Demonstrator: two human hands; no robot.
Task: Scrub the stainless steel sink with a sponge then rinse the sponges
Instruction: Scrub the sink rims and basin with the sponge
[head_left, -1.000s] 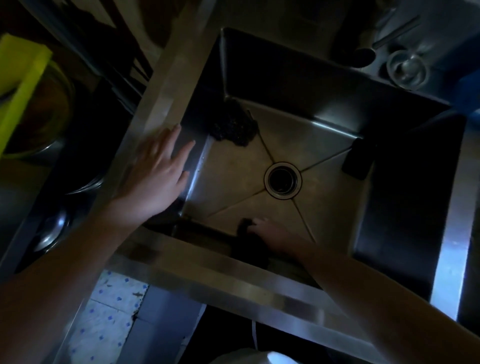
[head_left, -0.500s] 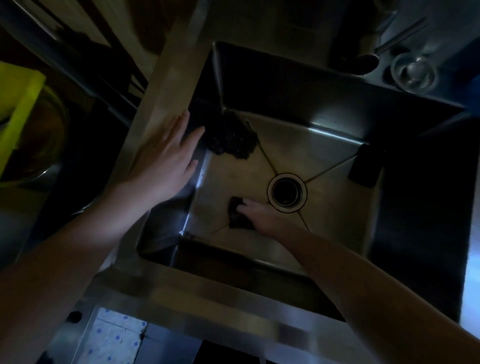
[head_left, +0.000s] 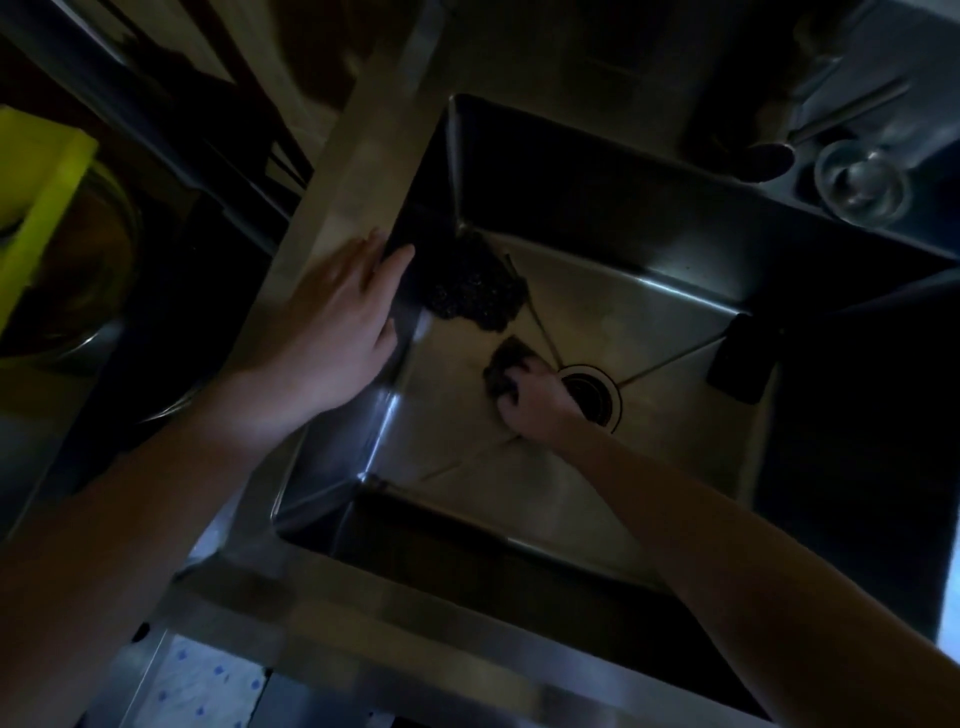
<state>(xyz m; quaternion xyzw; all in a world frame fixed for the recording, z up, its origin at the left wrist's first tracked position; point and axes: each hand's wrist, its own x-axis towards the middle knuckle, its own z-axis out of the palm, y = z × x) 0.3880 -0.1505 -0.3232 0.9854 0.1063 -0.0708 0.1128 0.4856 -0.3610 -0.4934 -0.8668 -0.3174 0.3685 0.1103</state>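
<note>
- The stainless steel sink (head_left: 358, 176) fills the middle of the dim view, a square basin with creases running from its corners to the round drain (head_left: 597, 397).
- The left hand (head_left: 327, 343) lies flat on the sink's left rim, fingers straight and close together, the fingertips reaching over the inner edge; it holds nothing.
- The right hand (head_left: 537, 402) is down on the basin floor, fingers curled over a dark sponge (head_left: 504, 361) and pressing it to the steel.
- That sponge sits just left of the drain, partly covered by the fingers, with its far corner showing.
- A rough dark scourer (head_left: 472, 286) lies bunched in the far left corner of the basin, near the sponge but apart from it.
- A second sponge (head_left: 737, 364), dark and oblong, rests against the right wall, well apart from both hands.
- On the desk behind the sink stand a small glass bowl (head_left: 860, 184) and, just beside it, a long-handled ladle (head_left: 769, 156).
- At the left edge a yellow-green board (head_left: 36, 202) lies over a large bowl; the detail there is too dark to tell.
</note>
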